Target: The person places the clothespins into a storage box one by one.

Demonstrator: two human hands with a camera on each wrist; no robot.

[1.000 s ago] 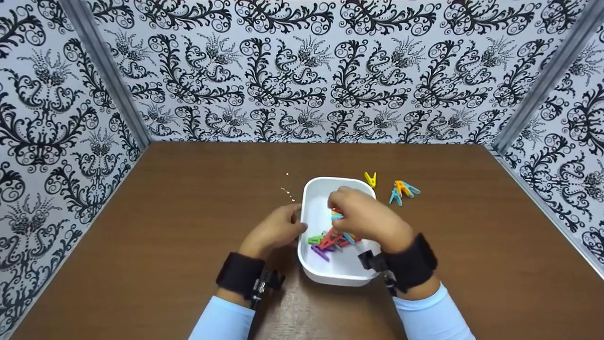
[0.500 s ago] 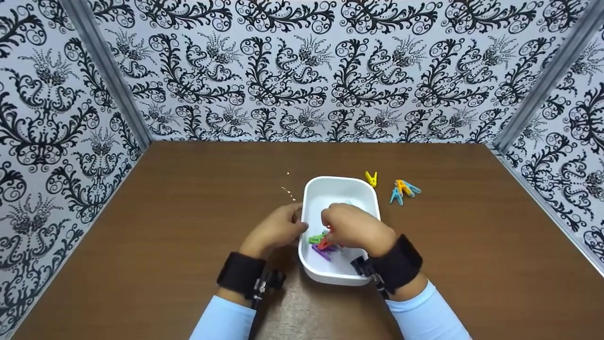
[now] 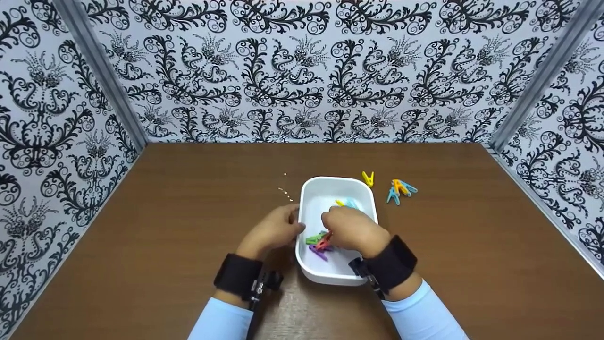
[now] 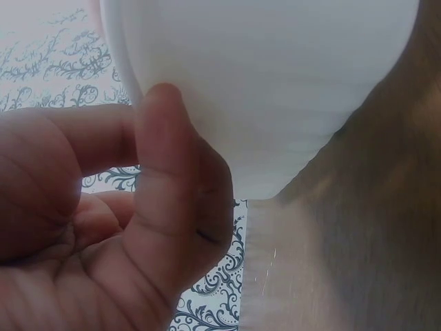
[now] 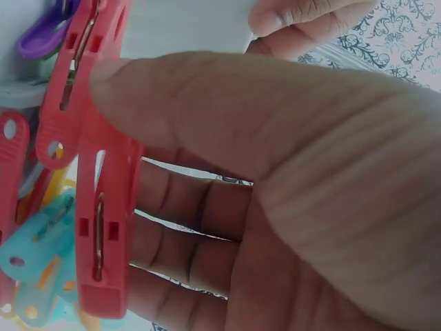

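Note:
My left hand (image 3: pixel 273 230) grips the left side of a white plastic tub (image 3: pixel 335 279). In the left wrist view its thumb lies against the tub wall, the other fingers bent behind it. My right hand (image 3: pixel 358 229) reaches inside the tub and pinches a red clothespin (image 5: pixel 103 234) between thumb and fingers. Overlapping it is another red clothespin (image 5: pixel 69 89). Purple (image 3: pixel 318 253) and green clothespins (image 3: pixel 313 240) lie left of the fingers. Light blue clothespins (image 5: pixel 41 241) and yellow ones show under the red in the right wrist view. The right hand hides part of the pile in the head view.
Outside the tub, a yellow clothespin (image 3: pixel 368 179) lies by its far right corner. Farther right is a small cluster of orange and blue clothespins (image 3: pixel 400 189). Pale specks (image 3: pixel 285 193) mark the brown table (image 3: pixel 188 189). Patterned walls (image 3: pixel 302 71) stand behind and at both sides.
My right hand has moved leftward and nearer within the tub, down to the red clothespins. Yellow and light blue clothespins now show beyond its knuckles. The left hand has kept its place.

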